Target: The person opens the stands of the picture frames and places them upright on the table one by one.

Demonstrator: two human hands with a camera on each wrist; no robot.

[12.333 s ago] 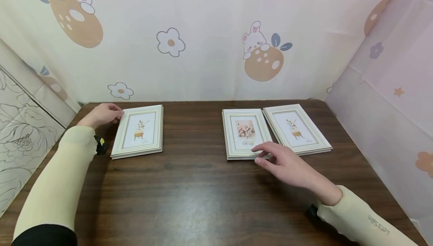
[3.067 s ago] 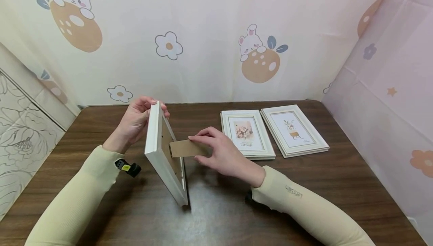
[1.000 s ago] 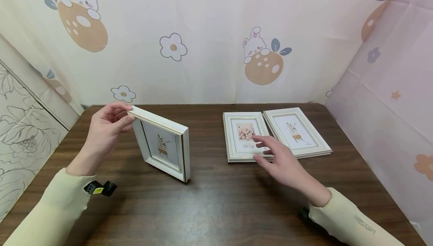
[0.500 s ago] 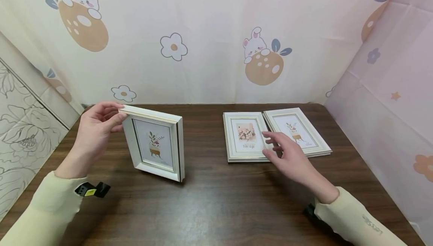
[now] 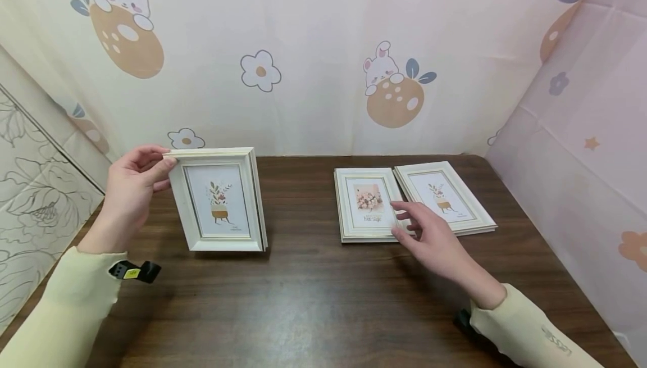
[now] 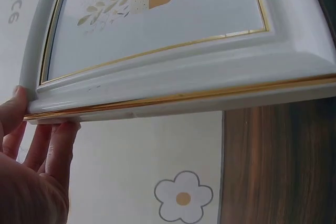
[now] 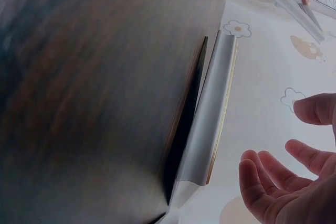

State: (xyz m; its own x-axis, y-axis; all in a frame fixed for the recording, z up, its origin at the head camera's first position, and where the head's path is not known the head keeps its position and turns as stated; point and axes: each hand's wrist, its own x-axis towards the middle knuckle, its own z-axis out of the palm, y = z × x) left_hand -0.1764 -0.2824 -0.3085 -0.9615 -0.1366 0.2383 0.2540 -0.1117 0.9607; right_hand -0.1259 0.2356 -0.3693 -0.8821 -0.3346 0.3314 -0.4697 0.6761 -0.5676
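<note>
My left hand (image 5: 130,191) pinches the upper left corner of a white picture frame (image 5: 245,199), thumb in front and fingers behind. The frame stands nearly upright on the table, its potted-plant print facing me; its back is hidden. In the left wrist view the gold-lined frame (image 6: 173,85) fills the upper part, with the thumb (image 6: 14,111) on its corner. My right hand (image 5: 434,239) hovers with loosely bent fingers over the right edge of a flat frame with a pink flower print (image 5: 369,196). The right wrist view shows that hand (image 7: 294,182) holding nothing, apart from the frame (image 7: 207,119).
A further white frame with a plant print (image 5: 442,196) lies flat and slightly turned, against the right side of the flower frame. All stand on a dark wood table (image 5: 283,312). A patterned curtain (image 5: 303,109) hangs behind the table's back edge.
Three seconds ago my right hand held the brown stand flap at the frame's back; now it is away. Over the last second the left hand has turned the frame to face me, shifting it left.
</note>
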